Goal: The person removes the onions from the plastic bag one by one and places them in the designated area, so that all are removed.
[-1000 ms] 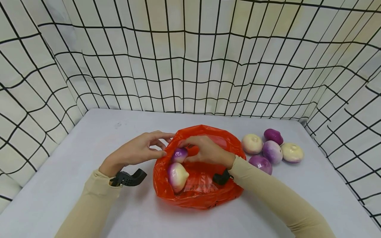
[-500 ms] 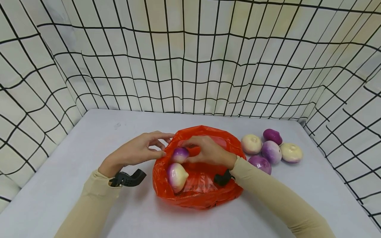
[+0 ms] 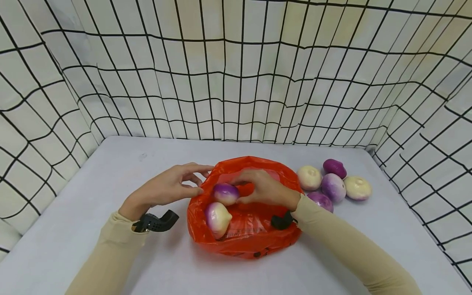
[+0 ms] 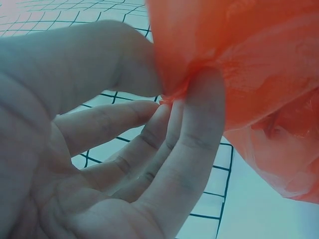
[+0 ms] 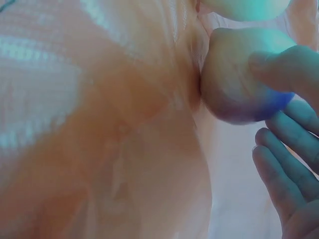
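A red plastic bag (image 3: 243, 248) stands on the table with its mouth open upward. My left hand (image 3: 167, 184) pinches the bag's left rim between thumb and fingers, as the left wrist view shows. Inside the bag, my right hand (image 3: 263, 188) holds a purple-and-white turnip (image 3: 226, 194) between thumb and fingers. In the right wrist view the thumb lies across the pale side of that turnip (image 5: 239, 84). Just below it, a second turnip (image 3: 217, 221) rests against the bag's left wall, its pointed tip facing right.
Right of the bag, several round vegetables lie grouped: a cream one (image 3: 309, 178), a dark purple one (image 3: 334, 168), a pale purple one (image 3: 333, 187), another cream one (image 3: 357, 188) and a purple one (image 3: 320, 200) partly behind the sleeve. A black-lined net (image 3: 236, 78) encloses the white table (image 3: 147, 147).
My right hand has drawn slightly right inside the bag, and the upper turnip has come with it, showing more purple. My left hand keeps its hold on the rim.
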A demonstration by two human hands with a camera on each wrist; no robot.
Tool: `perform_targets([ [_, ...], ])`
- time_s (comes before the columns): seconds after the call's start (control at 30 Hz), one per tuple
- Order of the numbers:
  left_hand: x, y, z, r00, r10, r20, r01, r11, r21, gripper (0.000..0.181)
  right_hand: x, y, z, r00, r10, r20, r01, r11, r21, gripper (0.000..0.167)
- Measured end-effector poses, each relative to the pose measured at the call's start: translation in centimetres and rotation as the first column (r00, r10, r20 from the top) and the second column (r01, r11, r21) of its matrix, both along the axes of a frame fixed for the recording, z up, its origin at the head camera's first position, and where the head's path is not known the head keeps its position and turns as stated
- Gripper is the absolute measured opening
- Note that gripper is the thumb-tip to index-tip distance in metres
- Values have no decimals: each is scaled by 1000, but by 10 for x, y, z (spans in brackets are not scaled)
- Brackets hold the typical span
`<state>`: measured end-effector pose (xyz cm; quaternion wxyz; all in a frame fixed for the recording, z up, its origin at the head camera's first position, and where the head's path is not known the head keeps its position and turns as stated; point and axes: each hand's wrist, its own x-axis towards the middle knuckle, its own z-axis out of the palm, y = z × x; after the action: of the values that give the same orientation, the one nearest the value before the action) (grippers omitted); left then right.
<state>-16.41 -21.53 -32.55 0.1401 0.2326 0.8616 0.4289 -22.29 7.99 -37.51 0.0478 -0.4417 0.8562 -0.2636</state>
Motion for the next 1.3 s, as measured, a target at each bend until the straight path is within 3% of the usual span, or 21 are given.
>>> perform_targets([
  [0.17, 0, 0, 1, 1000, -4, 0, 4, 1000, 7, 59, 0, 2, 3, 1000, -14, -7, 14, 999, 32, 49],
  [0.4, 0, 0, 1, 1000, 1, 8, -1, 1000, 2, 60, 2, -2, 10, 1000, 30, 2, -30, 1000, -1, 61],
  [0.63, 0, 1, 1, 1000, -11, -10, 11, 1000, -5, 59, 3, -11, 13, 996, 82, 45, -83, 996, 11, 59],
  [0.93, 0, 2, 2, 1000, -14, -13, 14, 1000, -9, 59, 4, -13, 10, 993, 117, 19, -117, 993, 4, 55],
  [1.3, 0, 1, 1, 1000, 2, 2, -2, 1000, -10, 59, 4, -10, 9, 995, 81, 50, -82, 997, 9, 56],
])
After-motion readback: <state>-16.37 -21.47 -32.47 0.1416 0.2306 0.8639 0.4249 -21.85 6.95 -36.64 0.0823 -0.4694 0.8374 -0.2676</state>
